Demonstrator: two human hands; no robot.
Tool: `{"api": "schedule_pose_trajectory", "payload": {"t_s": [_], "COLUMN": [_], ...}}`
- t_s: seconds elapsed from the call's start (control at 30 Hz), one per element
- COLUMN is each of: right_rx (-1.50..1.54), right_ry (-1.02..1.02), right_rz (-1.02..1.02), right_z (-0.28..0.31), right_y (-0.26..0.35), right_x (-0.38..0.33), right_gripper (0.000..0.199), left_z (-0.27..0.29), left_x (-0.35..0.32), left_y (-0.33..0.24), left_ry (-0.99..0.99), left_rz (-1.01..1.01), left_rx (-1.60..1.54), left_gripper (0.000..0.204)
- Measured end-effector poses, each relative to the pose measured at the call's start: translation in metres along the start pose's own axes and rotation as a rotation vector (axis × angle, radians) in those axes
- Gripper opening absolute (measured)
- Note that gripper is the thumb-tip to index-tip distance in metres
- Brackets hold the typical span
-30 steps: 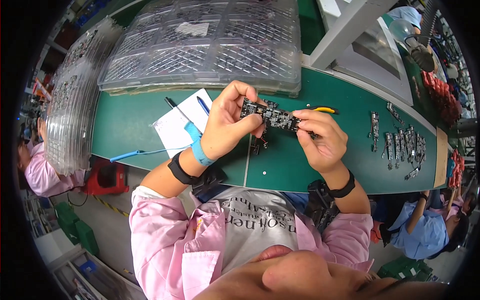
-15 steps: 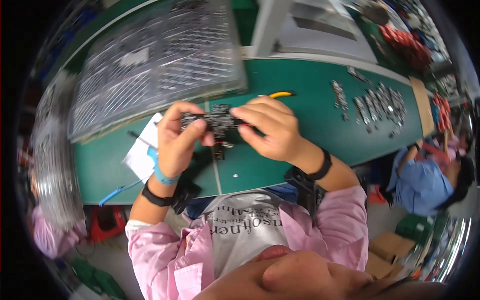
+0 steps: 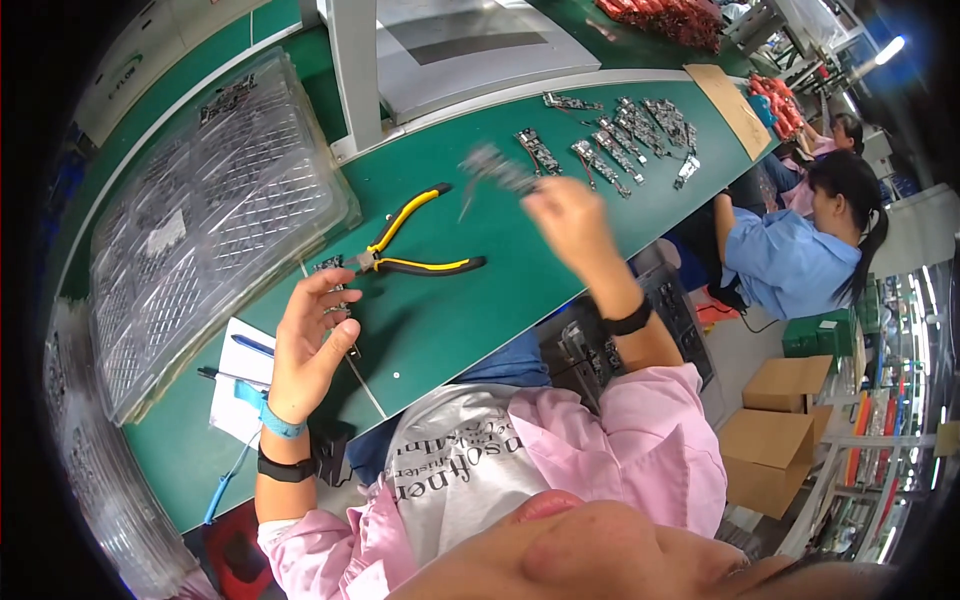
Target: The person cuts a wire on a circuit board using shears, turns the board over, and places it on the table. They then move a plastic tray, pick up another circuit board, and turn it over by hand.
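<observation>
My right hand point(image 3: 572, 225) is above the green bench, pinching one end of a small circuit board point(image 3: 495, 168) with thin parts hanging off it; motion smears the board. Nearer the left side, my left hand point(image 3: 312, 345) curls round another circuit board point(image 3: 333, 264), mostly hidden behind the fingers. Between the hands lie opened pliers point(image 3: 372, 254) with yellow-and-black handles, their jaws close to my left fingertips. Farther right, several circuit boards point(image 3: 600, 160) with wires lie in loose rows.
A clear plastic tray stack point(image 3: 190, 240) fills the left of the bench point(image 3: 480, 310). White paper with pens point(image 3: 235, 365) lies by my left wrist, which wears a blue strap with a cord. A metal post point(image 3: 352, 80) stands behind. A co-worker in blue point(image 3: 795, 245) sits right.
My hands have parted: the right has swung away to the right with a board, while the left keeps one. The view has turned right, and the pliers show fully.
</observation>
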State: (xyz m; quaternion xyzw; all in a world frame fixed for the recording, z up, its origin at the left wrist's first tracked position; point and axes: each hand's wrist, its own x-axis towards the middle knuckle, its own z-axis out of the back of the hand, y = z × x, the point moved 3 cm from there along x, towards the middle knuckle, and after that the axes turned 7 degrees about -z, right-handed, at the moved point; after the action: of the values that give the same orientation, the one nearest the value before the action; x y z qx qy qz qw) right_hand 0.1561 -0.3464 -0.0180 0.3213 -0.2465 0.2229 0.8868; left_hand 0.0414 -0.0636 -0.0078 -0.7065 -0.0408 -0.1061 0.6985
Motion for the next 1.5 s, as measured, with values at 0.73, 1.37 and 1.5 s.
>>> {"api": "schedule_pose_trajectory", "payload": {"t_s": [0.73,1.37,1.5], "right_rx": [-0.458,-0.444,-0.445], "right_ry": [-0.338,-0.385,-0.381], "right_rz": [-0.619,-0.545,-0.549], "right_z": [0.073,0.073,0.075], "right_y": [-0.154,-0.153,-0.155], "right_x": [-0.038,-0.043,-0.042], "right_gripper": [0.026,0.017,0.017], "left_z": [-0.006,0.007,0.007], "left_x": [0.001,0.003,0.003], "left_y": [0.002,0.002,0.003], "left_ry": [0.091,0.068,0.018], "left_rz": [-0.018,0.031,0.069], "left_rx": [0.030,0.026,-0.038], "left_gripper": [0.027,0.026,0.026]}}
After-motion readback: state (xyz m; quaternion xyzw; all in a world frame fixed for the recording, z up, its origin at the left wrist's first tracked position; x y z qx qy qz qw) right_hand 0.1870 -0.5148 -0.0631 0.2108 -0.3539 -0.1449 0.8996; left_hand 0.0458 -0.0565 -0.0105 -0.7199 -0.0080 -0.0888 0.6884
